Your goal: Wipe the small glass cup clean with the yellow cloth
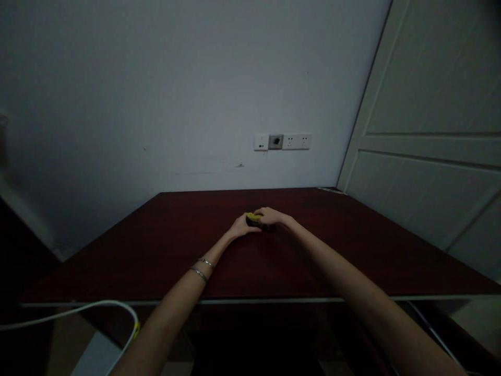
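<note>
Around the middle of the dark red table, a small dark object with a yellow top [253,216] sits between my two hands. My left hand [239,227] grips its left side, with the thumb low along the near edge. From the right, my right hand [271,215] has its bent fingers on the yellow top, at the right end of the object. The fingers cover much of it, and in the dim light I cannot tell its exact kind. Two bracelets circle my left forearm.
The dark red table [156,256] reaches back to a pale wall with a row of sockets [296,141]. A white panelled door [426,130] borders the right side. Near the front left edge, a white cable [105,302] loops beside my left forearm.
</note>
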`<state>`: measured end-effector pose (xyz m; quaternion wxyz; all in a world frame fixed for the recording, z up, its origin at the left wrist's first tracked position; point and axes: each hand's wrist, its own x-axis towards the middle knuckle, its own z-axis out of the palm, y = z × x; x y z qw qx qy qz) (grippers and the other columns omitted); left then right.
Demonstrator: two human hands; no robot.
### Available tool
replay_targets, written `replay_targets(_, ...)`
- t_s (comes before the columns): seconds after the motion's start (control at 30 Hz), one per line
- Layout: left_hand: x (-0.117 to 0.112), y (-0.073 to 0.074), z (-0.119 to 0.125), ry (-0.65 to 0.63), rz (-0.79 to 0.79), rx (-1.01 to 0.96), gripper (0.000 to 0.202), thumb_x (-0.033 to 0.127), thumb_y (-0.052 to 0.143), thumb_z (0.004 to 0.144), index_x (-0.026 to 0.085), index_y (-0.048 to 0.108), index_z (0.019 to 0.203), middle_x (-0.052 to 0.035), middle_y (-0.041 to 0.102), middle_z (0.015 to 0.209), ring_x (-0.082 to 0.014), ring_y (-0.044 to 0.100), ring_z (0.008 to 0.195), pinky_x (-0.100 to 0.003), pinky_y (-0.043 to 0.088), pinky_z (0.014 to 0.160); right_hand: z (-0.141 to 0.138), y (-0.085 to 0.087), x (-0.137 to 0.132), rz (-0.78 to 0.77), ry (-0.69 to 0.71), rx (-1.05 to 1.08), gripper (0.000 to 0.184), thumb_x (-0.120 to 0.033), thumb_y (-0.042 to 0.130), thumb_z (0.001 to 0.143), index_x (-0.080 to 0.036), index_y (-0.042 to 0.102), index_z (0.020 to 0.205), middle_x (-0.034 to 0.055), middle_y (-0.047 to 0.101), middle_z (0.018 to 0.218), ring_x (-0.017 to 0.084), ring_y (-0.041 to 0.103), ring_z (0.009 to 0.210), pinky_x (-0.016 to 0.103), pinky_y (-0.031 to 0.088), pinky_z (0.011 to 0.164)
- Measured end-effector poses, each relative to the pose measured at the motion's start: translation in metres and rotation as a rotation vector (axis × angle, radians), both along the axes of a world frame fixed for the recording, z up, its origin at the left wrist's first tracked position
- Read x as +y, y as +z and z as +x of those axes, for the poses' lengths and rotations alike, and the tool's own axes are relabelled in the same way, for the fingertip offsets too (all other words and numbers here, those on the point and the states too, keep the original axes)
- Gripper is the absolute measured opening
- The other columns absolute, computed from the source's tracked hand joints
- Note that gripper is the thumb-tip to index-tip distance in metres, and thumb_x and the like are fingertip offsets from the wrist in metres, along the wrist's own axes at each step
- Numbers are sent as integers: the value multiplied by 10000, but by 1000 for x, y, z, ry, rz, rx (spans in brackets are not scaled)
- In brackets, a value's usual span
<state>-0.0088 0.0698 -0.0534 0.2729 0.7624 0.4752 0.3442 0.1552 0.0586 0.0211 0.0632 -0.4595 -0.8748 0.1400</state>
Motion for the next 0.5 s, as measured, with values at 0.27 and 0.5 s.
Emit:
replay_targets(0.27,2,-2,1,1,39,43,716,540,739,464,144,555,1031,-85,629,1008,-238,586,934,-315,461,786,3,16,8,-123,68,-113,347,-100,453,641,-137,635,935,52,655,781,98,521,553,170,343,469)
replay_targets(0.5,-1,1,2,17,31,57,777,534,743,459,139,537,1095,-103,623,1040,-249,585,952,-322,463,804,3,16,15,-228,-4,8,278,-78,455,581,-120,643,781,13,580,606,72,448,467,168,312,436)
